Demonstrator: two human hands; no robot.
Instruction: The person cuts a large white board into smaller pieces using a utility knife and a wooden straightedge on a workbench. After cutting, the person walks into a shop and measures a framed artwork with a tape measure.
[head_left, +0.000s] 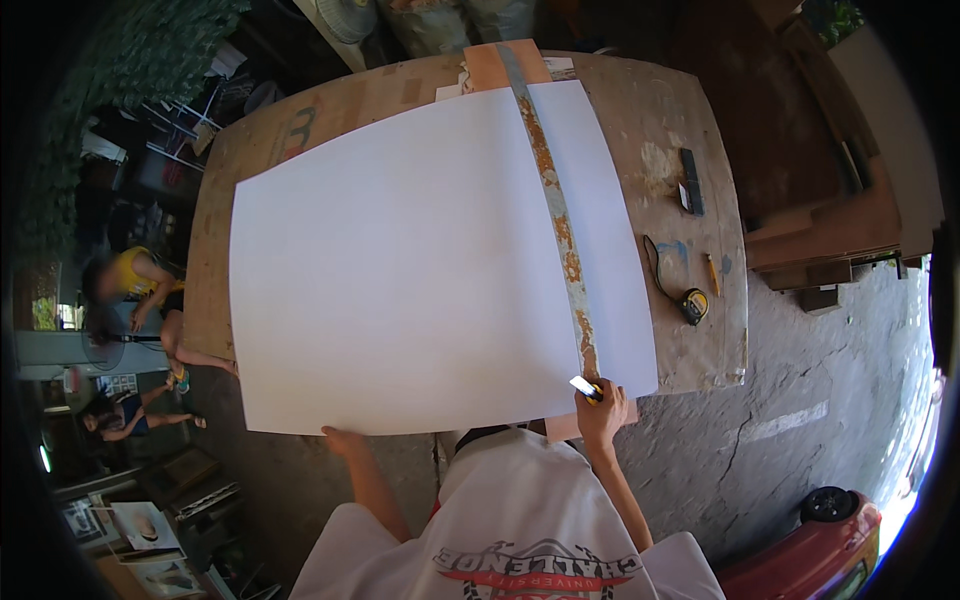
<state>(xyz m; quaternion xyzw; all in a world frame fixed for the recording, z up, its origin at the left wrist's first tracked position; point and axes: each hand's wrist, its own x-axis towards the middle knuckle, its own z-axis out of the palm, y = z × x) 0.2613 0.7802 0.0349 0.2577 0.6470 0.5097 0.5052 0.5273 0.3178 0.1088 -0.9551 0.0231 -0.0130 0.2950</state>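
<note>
A large white sheet (pixel 410 260) lies flat over a work table, its near edge reaching past the table's front. Along its right part runs a long, rust-stained metal strip (pixel 562 235), from the far edge to the near one. My right hand (pixel 603 418) is closed on a yellow-and-black utility knife (pixel 594 393), whose bright blade is by the strip's near end. At the sheet's near edge, left of my body, my left hand (pixel 346 444) grips the border, its fingers partly hidden. Brown board (pixel 485 68) shows beneath the strip's far end.
On the worn table (pixel 700 345), right of the sheet, are a tape measure (pixel 693 306), a yellow pencil-like stick (pixel 713 274) and a black block (pixel 691 182). Two people sit at the left. A red car (pixel 810 550) stands at the lower right.
</note>
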